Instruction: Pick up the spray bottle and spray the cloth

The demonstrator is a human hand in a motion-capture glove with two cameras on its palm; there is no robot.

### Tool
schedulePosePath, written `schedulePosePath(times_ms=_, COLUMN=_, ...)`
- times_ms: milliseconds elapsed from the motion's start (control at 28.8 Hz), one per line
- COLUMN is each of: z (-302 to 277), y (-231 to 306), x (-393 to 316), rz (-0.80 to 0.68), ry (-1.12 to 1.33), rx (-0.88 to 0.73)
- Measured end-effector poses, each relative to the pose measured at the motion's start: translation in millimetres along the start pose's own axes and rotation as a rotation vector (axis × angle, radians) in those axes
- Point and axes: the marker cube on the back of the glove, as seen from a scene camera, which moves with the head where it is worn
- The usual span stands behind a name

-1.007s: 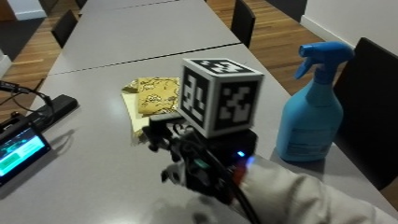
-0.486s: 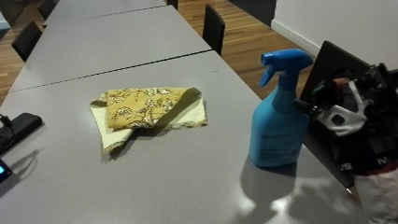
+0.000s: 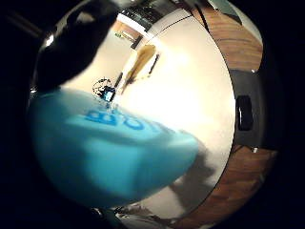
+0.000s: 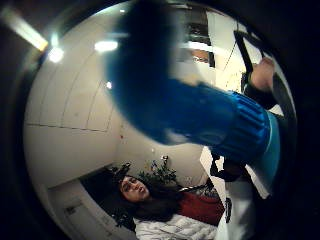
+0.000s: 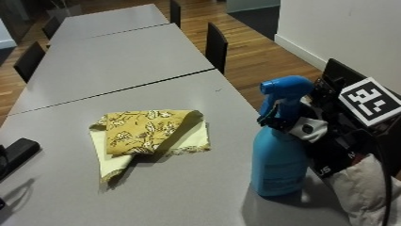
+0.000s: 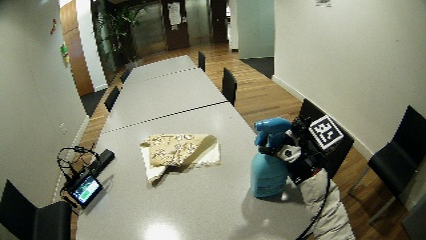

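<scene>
A blue spray bottle (image 5: 279,160) stands upright near the right edge of the grey table (image 5: 125,61). My gloved right hand (image 5: 313,125) is right behind it, at its neck below the blue trigger head, with fingers curled round the neck. Both palm views are filled by the bottle: its body (image 3: 109,152) in one, its ribbed collar (image 4: 245,125) in the other. A folded yellow patterned cloth (image 5: 147,134) lies flat on the table to the bottle's left, about a bottle's height away. The wide view shows the bottle (image 6: 268,172), hand (image 6: 296,150) and cloth (image 6: 178,150) in the same places.
A black device (image 5: 15,150) lies at the table's left edge, with a lit tablet (image 6: 86,189) and cables beside it. Black chairs (image 5: 216,44) stand along the far right side, and one more (image 6: 333,145) is behind my hand. A second table adjoins at the back.
My hand has moved from in front of the cloth across to the right and closed in on the bottle's neck. The outside camera has shifted too. Bottle and cloth have stayed put.
</scene>
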Motion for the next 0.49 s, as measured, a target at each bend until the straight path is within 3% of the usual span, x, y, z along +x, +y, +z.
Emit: schedulePosePath(times_ms=486, z=25, y=-11, x=-34, rz=-0.058, ry=0.102, rx=0.185)
